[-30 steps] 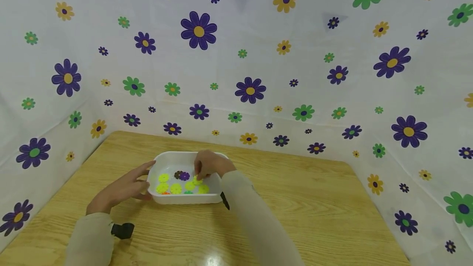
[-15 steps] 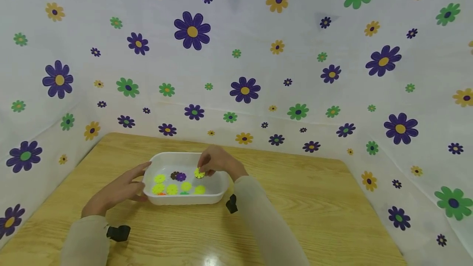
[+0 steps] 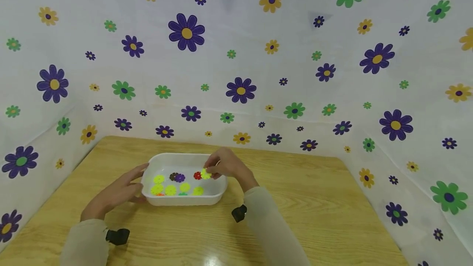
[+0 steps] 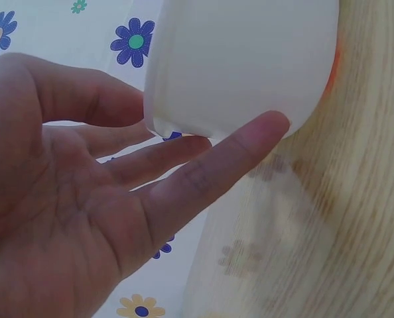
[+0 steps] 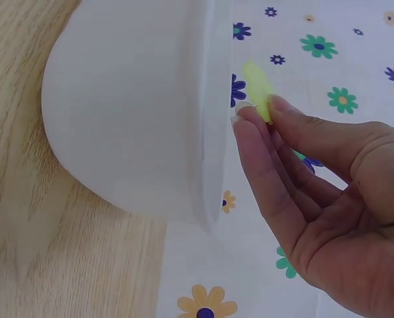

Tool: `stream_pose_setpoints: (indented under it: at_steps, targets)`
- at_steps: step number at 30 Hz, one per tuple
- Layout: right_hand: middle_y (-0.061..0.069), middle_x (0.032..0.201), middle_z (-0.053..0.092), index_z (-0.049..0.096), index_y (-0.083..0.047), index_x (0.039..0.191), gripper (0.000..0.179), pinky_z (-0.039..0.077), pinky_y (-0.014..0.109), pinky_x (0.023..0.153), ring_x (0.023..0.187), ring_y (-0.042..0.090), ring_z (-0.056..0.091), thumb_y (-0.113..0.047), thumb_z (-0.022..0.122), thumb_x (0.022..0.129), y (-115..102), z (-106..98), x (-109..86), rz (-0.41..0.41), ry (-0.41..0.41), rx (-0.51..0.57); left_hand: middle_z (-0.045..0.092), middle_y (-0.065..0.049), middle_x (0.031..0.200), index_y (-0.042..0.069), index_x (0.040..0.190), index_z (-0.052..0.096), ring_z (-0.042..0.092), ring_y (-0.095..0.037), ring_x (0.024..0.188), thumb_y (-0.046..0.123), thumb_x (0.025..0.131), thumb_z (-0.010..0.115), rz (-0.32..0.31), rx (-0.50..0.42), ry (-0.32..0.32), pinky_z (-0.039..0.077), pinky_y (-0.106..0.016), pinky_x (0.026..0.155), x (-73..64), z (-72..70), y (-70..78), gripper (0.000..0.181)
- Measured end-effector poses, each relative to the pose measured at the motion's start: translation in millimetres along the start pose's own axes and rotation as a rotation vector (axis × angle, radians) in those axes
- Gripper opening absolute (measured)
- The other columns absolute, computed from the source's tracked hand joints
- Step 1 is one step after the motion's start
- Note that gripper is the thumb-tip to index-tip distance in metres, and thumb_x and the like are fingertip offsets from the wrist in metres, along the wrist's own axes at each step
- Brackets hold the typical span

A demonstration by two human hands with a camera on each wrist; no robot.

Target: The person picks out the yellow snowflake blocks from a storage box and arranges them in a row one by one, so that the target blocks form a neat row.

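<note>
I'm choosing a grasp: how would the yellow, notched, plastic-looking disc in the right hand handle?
The yellow, notched, plastic-looking disc is probably light, being small and thin in the right hand. It seems stiff, showing no sag when pinched. Its thin edge might slip.

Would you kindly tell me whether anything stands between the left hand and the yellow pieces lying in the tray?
Yes, the tray does: its end wall separates the left hand, outside, from the yellow pieces inside. Nothing visible covers those from above, so going over the rim looks possible.
</note>
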State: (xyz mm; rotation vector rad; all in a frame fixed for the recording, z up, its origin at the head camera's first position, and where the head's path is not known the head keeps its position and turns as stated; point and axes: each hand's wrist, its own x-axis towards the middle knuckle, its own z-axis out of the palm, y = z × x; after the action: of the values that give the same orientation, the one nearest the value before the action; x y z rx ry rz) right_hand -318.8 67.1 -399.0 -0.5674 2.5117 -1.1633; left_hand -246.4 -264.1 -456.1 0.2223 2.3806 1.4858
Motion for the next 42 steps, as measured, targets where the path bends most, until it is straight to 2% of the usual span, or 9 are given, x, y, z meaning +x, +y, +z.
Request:
stream_pose_setpoints:
  at_steps: [4,13,23,28,36,42]
  targets:
    - [0.013,0.092,0.075,0.078,0.0,0.099,0.009,0.066,0.029,0.068,0.07,0.019,0.071,-0.003,0.073,0.093,1,-2,-12.8,0.001,0.036,0.012,0.011,-0.033,0.169,0.009,0.167,0.008,0.059,-0.047,0.129,0.016,0.101,0.053,0.009,-0.009,0.0,0.065,-0.05,0.09,-0.9,0.7,-1.5,0.08]
    - [0.015,0.1,0.075,0.078,0.002,0.103,0.012,0.067,0.03,0.071,0.071,0.016,0.071,0.0,0.072,0.092,15,-15,-41.7,0.024,0.125,0.085,0.012,-0.034,0.168,0.008,0.166,0.009,0.063,-0.044,0.125,0.015,0.1,0.053,0.028,-0.015,-0.002,0.065,-0.049,0.09,-0.2,0.9,-2.4,0.08]
    - [0.017,0.102,0.075,0.077,0.002,0.107,0.015,0.067,0.031,0.073,0.075,0.016,0.073,0.002,0.068,0.094,36,-33,-67.1,0.048,0.184,0.099,0.013,-0.035,0.167,0.007,0.166,0.01,0.061,-0.046,0.126,0.013,0.098,0.054,0.009,-0.01,0.011,0.065,-0.051,0.09,0.8,3.2,-2.0,0.081]
    - [0.017,0.102,0.073,0.077,0.002,0.11,0.017,0.067,0.032,0.076,0.076,0.016,0.072,-0.001,0.069,0.095,49,-43,-79.3,0.075,0.212,0.104,0.014,-0.035,0.167,0.007,0.166,0.01,0.063,-0.044,0.125,0.012,0.097,0.054,0.013,-0.009,0.011,0.065,-0.051,0.09,-0.3,2.7,-1.2,0.082]
    - [0.025,0.107,0.072,0.073,0.009,0.115,0.022,0.067,0.036,0.079,0.081,0.019,0.075,0.002,0.067,0.095,76,-61,-98.9,0.044,0.23,0.135,0.013,-0.036,0.167,0.006,0.166,0.009,0.064,-0.043,0.123,0.012,0.098,0.053,0.029,-0.027,0.006,0.065,-0.051,0.09,-1.9,1.3,0.4,0.082]
    - [0.024,0.107,0.073,0.074,0.009,0.114,0.022,0.067,0.035,0.078,0.08,0.018,0.074,0.004,0.067,0.094,96,-69,-107.8,0.106,0.26,0.141,0.014,-0.035,0.167,0.006,0.166,0.009,0.063,-0.043,0.124,0.013,0.098,0.054,0.031,-0.023,0.006,0.064,-0.051,0.09,-1.0,1.7,-0.5,0.082]
